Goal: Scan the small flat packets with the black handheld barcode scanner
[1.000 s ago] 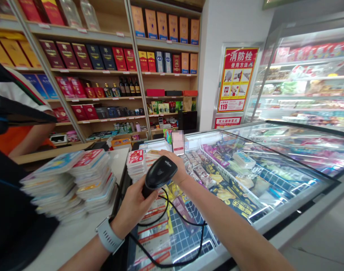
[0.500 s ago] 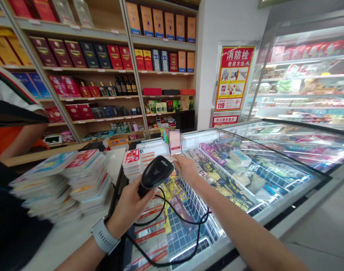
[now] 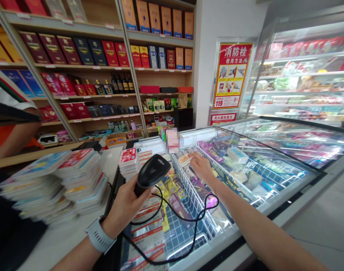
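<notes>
My left hand [image 3: 129,199], with a pale watch [image 3: 100,235] on its wrist, is wrapped round a black handheld scanner [image 3: 152,174]. A black cable [image 3: 196,241] loops from it over the freezer's glass top. My right hand [image 3: 200,165] is above the glass, holding nothing, its fingers bent and partly apart. Left of that hand and a little farther away, a phone [image 3: 172,141] stands upright with its screen partly blurred out, no longer touched. A short stack of cards [image 3: 128,162] sits behind the scanner, at the freezer's left side.
Two tall stacks of cards [image 3: 81,180] stand on the white counter [image 3: 47,252] at left. A person's arm [image 3: 16,135] shows at the left edge. The freezer [image 3: 273,205] holds packaged goods in wire baskets. Behind are shelves of boxes [image 3: 112,52], a red poster [image 3: 231,75] and a lit fridge.
My right hand has moved away from the phone, to the right and nearer me, and its fingers have loosened. My left hand still grips the scanner. The view has shifted slightly.
</notes>
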Demonstrator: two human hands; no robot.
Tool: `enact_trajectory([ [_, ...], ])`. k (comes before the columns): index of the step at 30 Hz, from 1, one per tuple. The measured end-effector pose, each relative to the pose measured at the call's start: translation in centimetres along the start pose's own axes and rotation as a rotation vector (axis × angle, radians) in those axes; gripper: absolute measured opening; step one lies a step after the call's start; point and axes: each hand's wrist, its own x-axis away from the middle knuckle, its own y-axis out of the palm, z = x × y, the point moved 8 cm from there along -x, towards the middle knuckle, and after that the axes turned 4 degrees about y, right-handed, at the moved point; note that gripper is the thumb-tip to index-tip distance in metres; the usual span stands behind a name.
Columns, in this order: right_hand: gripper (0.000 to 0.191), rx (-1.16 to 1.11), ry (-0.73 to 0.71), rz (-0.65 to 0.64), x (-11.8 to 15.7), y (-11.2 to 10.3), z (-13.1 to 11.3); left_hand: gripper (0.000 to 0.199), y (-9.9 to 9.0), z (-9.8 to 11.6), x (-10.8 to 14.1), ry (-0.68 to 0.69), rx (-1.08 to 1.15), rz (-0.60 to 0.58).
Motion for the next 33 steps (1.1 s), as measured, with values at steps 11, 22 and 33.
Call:
enact_trajectory([
  [11, 0.029, 0.172, 0.131, 0.06, -0.2, -1.5, 2.2, 0.036, 0.1, -0.3, 0.1, -0.008, 0.018, 0.001],
  [22, 0.049, 0.28, 0.138, -0.003, -0.5, -3.0, 2.4, 0.034, 0.1, -0.5, 0.1, -0.011, -0.05, -0.002],
  [33, 0.038, 0.492, 0.144, -0.107, -1.2, -3.8, 4.1, 0.037, -0.1, -0.1, 0.0, -0.027, -0.069, 0.013],
])
